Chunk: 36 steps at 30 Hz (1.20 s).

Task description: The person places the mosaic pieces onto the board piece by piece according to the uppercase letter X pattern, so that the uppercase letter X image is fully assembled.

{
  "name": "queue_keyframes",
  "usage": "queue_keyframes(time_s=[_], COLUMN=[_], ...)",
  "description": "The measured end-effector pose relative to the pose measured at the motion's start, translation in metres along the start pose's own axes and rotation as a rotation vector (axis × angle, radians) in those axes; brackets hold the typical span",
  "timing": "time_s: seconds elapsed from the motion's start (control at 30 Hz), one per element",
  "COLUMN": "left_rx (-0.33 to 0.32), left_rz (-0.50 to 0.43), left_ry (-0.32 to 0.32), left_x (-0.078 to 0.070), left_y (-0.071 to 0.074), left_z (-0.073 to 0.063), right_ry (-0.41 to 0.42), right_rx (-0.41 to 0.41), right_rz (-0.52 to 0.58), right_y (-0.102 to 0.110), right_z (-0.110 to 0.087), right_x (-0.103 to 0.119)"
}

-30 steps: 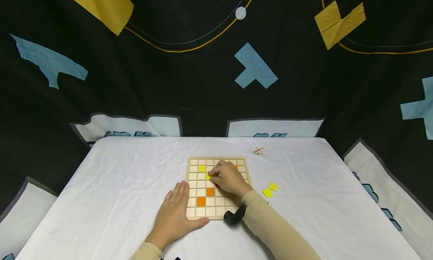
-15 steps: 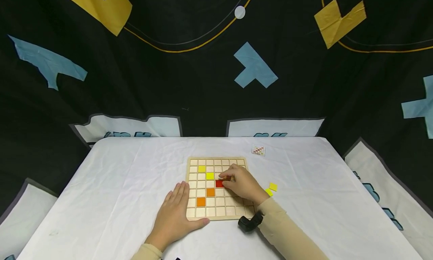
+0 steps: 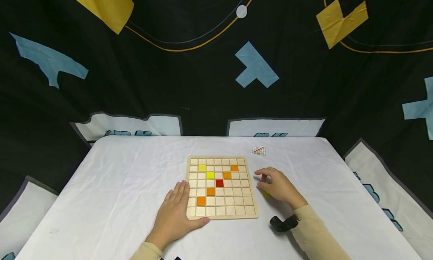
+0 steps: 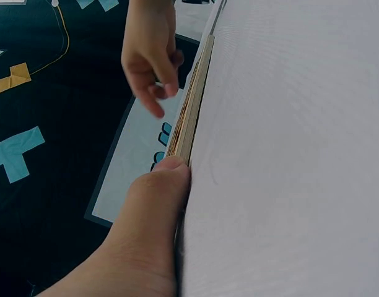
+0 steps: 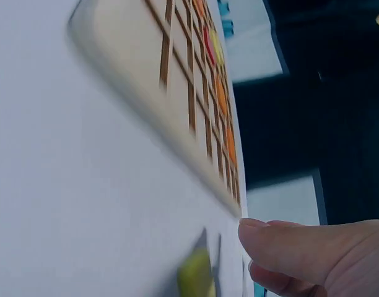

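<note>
A square wooden grid board point(image 3: 239, 201) lies on the white-covered table, most of its cells holding plain wooden squares. A red tile point(image 3: 219, 183) sits near its middle, with several orange tiles point(image 3: 210, 191) and two yellow tiles point(image 3: 210, 175) in diagonal lines. My left hand point(image 3: 176, 213) rests along the board's left side, fingers straight, thumb at the front edge. To the right of the board, my right hand point(image 3: 279, 185) hovers with loosely bent fingers and nothing visible between them. Beneath it a loose yellow tile point(image 3: 267, 194) shows partly; in the right wrist view the loose yellow point(image 5: 196, 272) is blurred.
A small card point(image 3: 259, 150) with a coloured grid pattern lies beyond the board's back right corner. The white tablecloth point(image 3: 111, 188) has creases. Behind the table hangs a black cloth point(image 3: 203, 87) with blue and yellow shapes.
My right hand has left the yellow tile in the board and moved right, off the board, to the loose yellow tiles. My left hand has stayed put.
</note>
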<state>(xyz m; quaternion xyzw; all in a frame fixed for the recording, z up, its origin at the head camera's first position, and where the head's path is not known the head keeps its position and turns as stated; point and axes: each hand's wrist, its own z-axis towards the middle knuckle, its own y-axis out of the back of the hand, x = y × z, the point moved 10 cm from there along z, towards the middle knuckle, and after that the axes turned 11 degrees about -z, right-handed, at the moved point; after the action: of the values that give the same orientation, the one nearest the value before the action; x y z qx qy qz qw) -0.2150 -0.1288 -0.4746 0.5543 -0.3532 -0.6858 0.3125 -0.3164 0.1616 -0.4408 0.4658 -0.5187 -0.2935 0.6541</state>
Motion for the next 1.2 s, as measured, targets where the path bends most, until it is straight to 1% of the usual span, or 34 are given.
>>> queue_keyframes(time_s=[0.13, 0.23, 0.33, 0.43, 0.57, 0.73, 0.87, 0.97, 1.1, 1.2], left_rx=[-0.002, -0.004, -0.004, -0.005, -0.015, -0.027, -0.027, -0.030, -0.032, -0.030], left_rz=[0.000, 0.000, 0.004, 0.007, 0.003, -0.004, -0.005, -0.006, -0.010, -0.006], left_ry=[-0.001, -0.001, 0.000, -0.004, -0.009, -0.007, -0.002, -0.006, -0.005, -0.003], left_x=[-0.001, -0.001, -0.001, -0.001, -0.002, -0.001, 0.001, 0.001, 0.000, 0.000], left_y=[0.000, 0.001, 0.001, 0.001, 0.002, 0.001, 0.000, 0.000, 0.000, 0.000], left_z=[0.000, 0.000, 0.000, 0.000, 0.000, -0.001, -0.001, -0.002, -0.001, 0.000], right_ry=[-0.071, -0.112, -0.136, -0.141, -0.150, -0.143, -0.142, -0.158, -0.180, -0.156], right_rx=[-0.015, -0.021, -0.016, 0.000, 0.016, 0.010, 0.000, -0.018, -0.066, -0.099], right_rz=[-0.019, -0.040, -0.064, -0.077, -0.063, -0.046, 0.002, 0.033, 0.070, 0.103], right_y=[0.009, 0.013, 0.014, 0.013, 0.011, 0.011, 0.010, 0.010, 0.015, 0.017], right_z=[-0.008, -0.013, -0.017, -0.020, -0.022, -0.022, -0.020, -0.018, -0.014, -0.009], right_x=[-0.026, -0.042, -0.052, -0.057, -0.060, -0.058, -0.058, -0.058, -0.055, -0.044])
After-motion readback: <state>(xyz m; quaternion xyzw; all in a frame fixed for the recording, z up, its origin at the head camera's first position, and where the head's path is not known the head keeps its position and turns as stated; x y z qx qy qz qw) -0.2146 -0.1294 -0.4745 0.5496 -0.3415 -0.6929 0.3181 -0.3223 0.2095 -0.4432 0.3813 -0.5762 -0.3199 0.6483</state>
